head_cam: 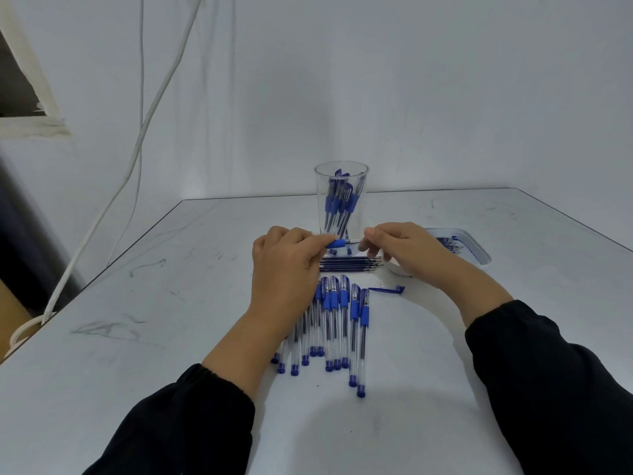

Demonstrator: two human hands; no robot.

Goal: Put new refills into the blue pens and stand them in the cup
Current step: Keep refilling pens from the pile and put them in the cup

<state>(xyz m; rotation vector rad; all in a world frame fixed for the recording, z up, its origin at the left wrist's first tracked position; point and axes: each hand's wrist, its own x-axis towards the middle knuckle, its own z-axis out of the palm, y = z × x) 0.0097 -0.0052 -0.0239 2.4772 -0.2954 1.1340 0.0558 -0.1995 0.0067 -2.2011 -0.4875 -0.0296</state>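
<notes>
My left hand (286, 265) grips a blue pen (337, 243) by its barrel, level in front of the clear cup (356, 217). Only the blue grip shows. My right hand (399, 246) pinches the thin tip end that sticks out of that grip. The cup stands upright behind both hands with several blue pens inside. A row of loose refills (349, 264) lies on the table just below my hands. Nearer to me, several capped blue pens (337, 323) lie side by side. One loose pen cap (388, 288) lies to their right.
A white tray (479, 255) with more refills sits at the right, partly behind my right wrist. The grey table (154, 303) has its left edge running diagonally, with white cables (102, 214) hanging beside it. A white wall stands behind.
</notes>
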